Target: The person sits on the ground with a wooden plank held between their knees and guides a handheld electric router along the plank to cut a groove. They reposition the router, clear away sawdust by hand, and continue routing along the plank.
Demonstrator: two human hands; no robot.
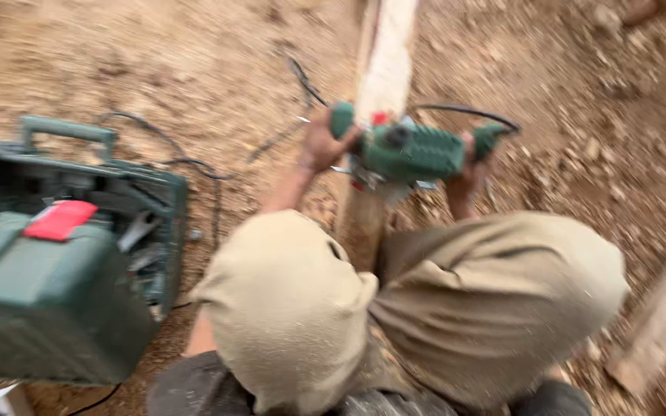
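Observation:
A green electric planer point(406, 150) rests on a long pale wooden beam point(385, 69) that runs away from me across the dirt. My left hand point(319, 145) grips the tool's front knob. My right hand point(473, 166) grips its rear handle, where a black power cord point(464, 112) leaves the tool. My knees in beige trousers point(395, 308) are bent on either side of the beam and hide its near end. The picture is blurred by motion.
An open green tool case point(71, 254) with a red latch stands on the ground at my left, black cord looped behind it. Another wooden plank point(660, 323) lies at the lower right. Stony dirt covered in sawdust surrounds everything.

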